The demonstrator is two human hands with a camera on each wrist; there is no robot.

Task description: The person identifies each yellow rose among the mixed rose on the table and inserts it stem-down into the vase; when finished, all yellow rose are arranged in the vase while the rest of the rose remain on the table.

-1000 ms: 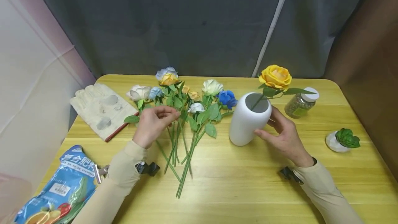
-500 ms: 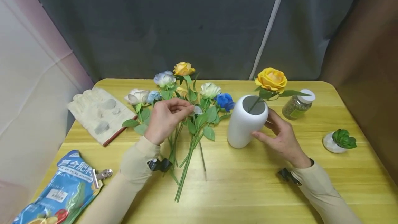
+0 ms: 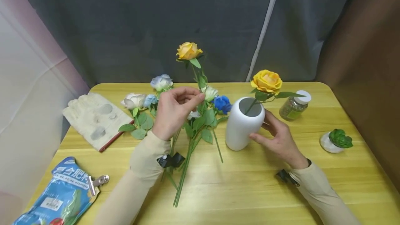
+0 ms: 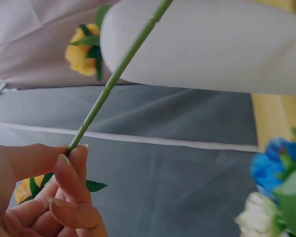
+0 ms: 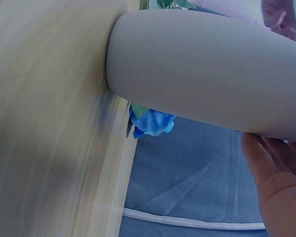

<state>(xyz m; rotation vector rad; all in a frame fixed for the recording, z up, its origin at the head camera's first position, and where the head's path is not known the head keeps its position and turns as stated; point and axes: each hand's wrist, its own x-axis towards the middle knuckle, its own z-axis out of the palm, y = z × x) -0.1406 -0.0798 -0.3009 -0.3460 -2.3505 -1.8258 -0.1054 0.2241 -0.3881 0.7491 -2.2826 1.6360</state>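
Note:
Between thumb and fingertips, my left hand (image 3: 176, 112) pinches the green stem (image 4: 119, 69) of a yellow rose (image 3: 189, 50). The bloom is raised above the other flowers, and its stem end slants down towards the vase side. My right hand (image 3: 281, 141) holds the side of a white vase (image 3: 240, 127), thumb at the front and fingers behind it. The vase stands upright on the table; one yellow rose (image 3: 267, 81) leans out of its mouth. Artificial flowers lie left of the vase: a blue one (image 3: 222, 104), a pale green-white one (image 3: 210, 93) and a cream one (image 3: 133, 101), among several.
A work glove (image 3: 98, 121) lies at the left of the wooden table (image 3: 243, 193). In front of it is a blue bag (image 3: 57, 197) with a metal clip (image 3: 98, 182). To the right stand a white-lidded jar (image 3: 293, 107) and a small potted succulent (image 3: 335, 141).
My left hand has moved right and up, lifting the yellow rose out of the flower pile. The right hand keeps its hold on the vase.

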